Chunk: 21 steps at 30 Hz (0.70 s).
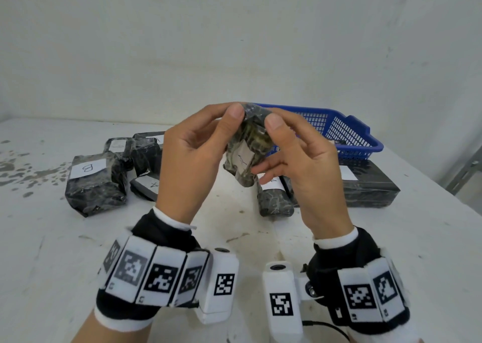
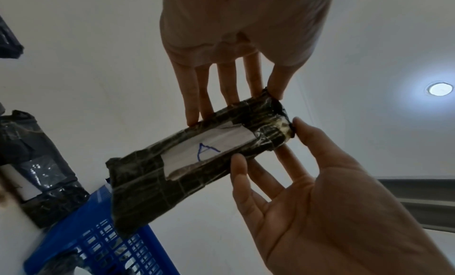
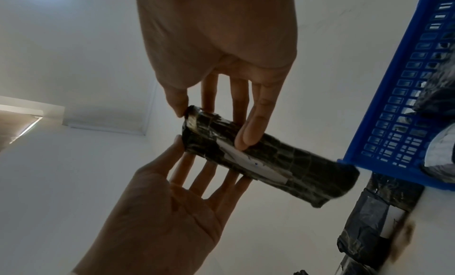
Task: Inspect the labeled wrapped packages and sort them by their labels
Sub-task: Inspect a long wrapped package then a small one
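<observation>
At frame centre, the left hand [image 1: 193, 157] and right hand [image 1: 302, 160] pinch the upper end of the package labelled A [image 1: 247, 147] by thumb and fingertips, so it may slip onto the table [image 1: 52, 238] short of the blue basket [image 1: 349, 131] beyond.

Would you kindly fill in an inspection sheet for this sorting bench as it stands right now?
Surface: white table, stained dark at its left edge.
Job's things: held package labelled A, raised above the table; B package and other wrapped packages lying on the table; long black package before the blue basket.
Clutter: nothing seen.
Hands: left hand and right hand pinch the held package's top end.
Cables: black cable by right wrist.
Surroundings: plain white wall.
</observation>
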### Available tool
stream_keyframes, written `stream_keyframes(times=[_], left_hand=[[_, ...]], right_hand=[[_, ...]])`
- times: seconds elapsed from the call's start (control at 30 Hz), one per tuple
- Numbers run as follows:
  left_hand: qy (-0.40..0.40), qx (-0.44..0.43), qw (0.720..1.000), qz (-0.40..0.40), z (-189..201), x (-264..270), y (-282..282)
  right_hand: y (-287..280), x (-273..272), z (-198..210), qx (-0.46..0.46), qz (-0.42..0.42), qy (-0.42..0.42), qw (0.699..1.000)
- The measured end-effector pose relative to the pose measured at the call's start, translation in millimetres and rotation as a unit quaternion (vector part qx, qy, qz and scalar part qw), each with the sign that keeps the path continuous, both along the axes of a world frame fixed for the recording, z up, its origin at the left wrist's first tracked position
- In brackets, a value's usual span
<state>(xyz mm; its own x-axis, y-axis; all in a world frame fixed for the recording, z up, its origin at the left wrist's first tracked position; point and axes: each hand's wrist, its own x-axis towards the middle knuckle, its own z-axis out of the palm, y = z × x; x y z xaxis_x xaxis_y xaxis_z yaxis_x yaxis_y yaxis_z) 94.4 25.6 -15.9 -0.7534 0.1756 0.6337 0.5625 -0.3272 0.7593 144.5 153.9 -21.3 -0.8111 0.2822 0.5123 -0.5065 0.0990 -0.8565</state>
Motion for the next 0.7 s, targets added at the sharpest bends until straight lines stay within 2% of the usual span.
stream_keyframes(times=[0.17, 0.27, 0.33, 0.4, 0.5, 0.7], left_hand=[[-0.01, -0.054, 0.998, -0.017, -6.3, -8.5, 0.9], [-0.02, -0.172, 0.984, 0.029, -12.3, -22.0, -3.8], [-0.066, -0.223, 0.971, 0.048, -13.2, -26.4, -8.3], [-0.132, -0.213, 0.968, 0.024, -12.8, -28.2, -10.8], [-0.203, -0.15, 0.968, -0.009, -6.5, -26.4, -8.7], [-0.215, -0.106, 0.97, 0.031, 13.0, -42.2, 2.2]], right_hand=[[4.5, -3.2, -0.6, 0.018, -0.028, -0.001, 0.999], [11.8, -0.6, 4.1, -0.039, -0.034, 0.015, 0.999], [17.6, 3.1, 8.2, -0.06, -0.021, 0.028, 0.998], [23.6, 6.4, 12.4, -0.074, -0.002, 0.028, 0.997], [34.3, 8.4, 20.6, -0.078, -0.008, -0.001, 0.997], [79.7, 1.5, 43.7, 0.057, -0.104, -0.069, 0.99]])
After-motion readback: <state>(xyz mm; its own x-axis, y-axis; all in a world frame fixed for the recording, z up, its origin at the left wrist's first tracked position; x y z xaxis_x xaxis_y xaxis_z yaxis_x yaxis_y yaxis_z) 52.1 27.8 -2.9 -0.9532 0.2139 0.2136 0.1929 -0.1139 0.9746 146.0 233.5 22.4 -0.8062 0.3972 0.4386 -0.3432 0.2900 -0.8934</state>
